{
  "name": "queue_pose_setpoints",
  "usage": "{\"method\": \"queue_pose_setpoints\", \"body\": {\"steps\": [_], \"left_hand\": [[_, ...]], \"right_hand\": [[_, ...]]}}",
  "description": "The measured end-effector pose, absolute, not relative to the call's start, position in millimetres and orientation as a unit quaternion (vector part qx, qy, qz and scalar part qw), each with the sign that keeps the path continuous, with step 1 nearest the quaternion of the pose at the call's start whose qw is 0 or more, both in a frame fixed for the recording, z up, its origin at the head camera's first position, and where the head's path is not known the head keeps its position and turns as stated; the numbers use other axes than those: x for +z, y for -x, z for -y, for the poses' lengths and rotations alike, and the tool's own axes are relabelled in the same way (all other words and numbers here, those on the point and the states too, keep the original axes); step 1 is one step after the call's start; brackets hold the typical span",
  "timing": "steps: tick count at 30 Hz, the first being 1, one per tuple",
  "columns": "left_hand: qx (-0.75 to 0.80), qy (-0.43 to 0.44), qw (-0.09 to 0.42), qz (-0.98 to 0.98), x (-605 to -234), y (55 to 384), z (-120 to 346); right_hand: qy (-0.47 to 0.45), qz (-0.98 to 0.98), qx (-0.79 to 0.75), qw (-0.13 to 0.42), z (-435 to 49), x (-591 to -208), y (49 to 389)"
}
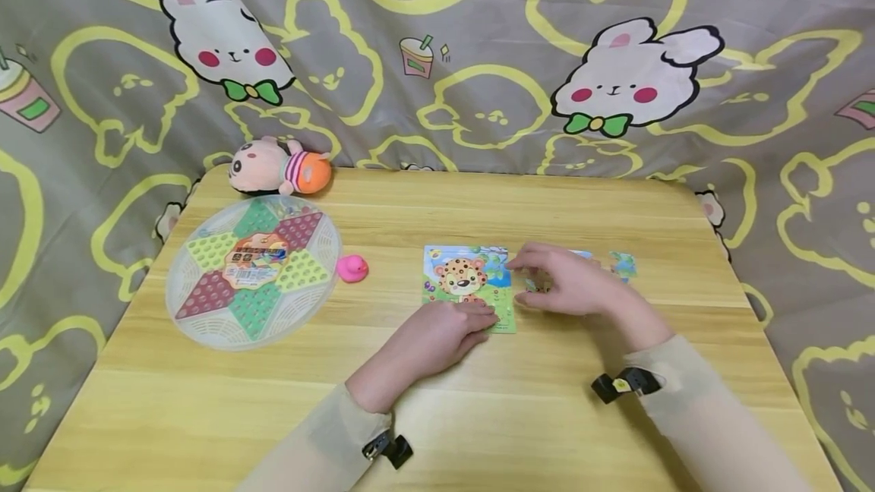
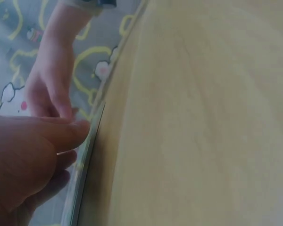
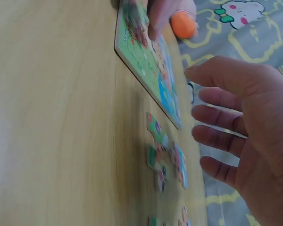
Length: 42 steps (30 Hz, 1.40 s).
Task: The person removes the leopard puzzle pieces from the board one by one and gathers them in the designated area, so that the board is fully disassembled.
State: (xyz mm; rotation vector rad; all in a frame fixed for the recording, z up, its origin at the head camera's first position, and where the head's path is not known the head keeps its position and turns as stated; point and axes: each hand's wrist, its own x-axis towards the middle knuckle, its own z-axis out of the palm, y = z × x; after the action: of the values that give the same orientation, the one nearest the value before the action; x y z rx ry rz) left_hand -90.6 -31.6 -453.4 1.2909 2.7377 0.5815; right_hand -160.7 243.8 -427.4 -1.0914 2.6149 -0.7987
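Observation:
A square jigsaw board (image 1: pixel 504 310) with a cartoon leopard lies on the table. My left hand (image 1: pixel 447 332) rests on its lower part, fingers extended over the picture and covering part of it. Just right of the board, my right hand (image 1: pixel 570 281) hovers with thumb and fingers spread apart and nothing between them. Beneath and beside that hand are loose jigsaw pieces (image 3: pixel 158 160), partly hidden by it in the head view. One piece (image 1: pixel 623 265) shows beyond the right hand's wrist. In the left wrist view, the left thumb (image 2: pixel 68 134) is at the board's edge.
On the left of the wooden table (image 1: pixel 383 211) lies a round Chinese checkers board (image 1: pixel 205 249) in clear wrapping. A pink toy duck (image 1: pixel 352 269) sits by its right edge, and a plush doll (image 1: pixel 280 167) lies behind it. A patterned curtain (image 1: pixel 478 36) hangs at the back.

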Motion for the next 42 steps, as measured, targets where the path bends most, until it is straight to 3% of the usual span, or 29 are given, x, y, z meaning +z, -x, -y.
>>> {"method": "queue_pose_setpoints", "body": {"steps": [11, 42], "left_hand": [[0.211, -0.393, 0.093, -0.89, -457.3, 95.7, 29.1], [0.227, -0.369, 0.093, -0.897, -457.9, 98.3, 25.1]], "right_hand": [[0.372, -0.879, -0.26, 0.147, -220.3, -440.7, 178.4], [0.35, -0.874, -0.275, 0.196, -213.5, -444.6, 180.3]]}}
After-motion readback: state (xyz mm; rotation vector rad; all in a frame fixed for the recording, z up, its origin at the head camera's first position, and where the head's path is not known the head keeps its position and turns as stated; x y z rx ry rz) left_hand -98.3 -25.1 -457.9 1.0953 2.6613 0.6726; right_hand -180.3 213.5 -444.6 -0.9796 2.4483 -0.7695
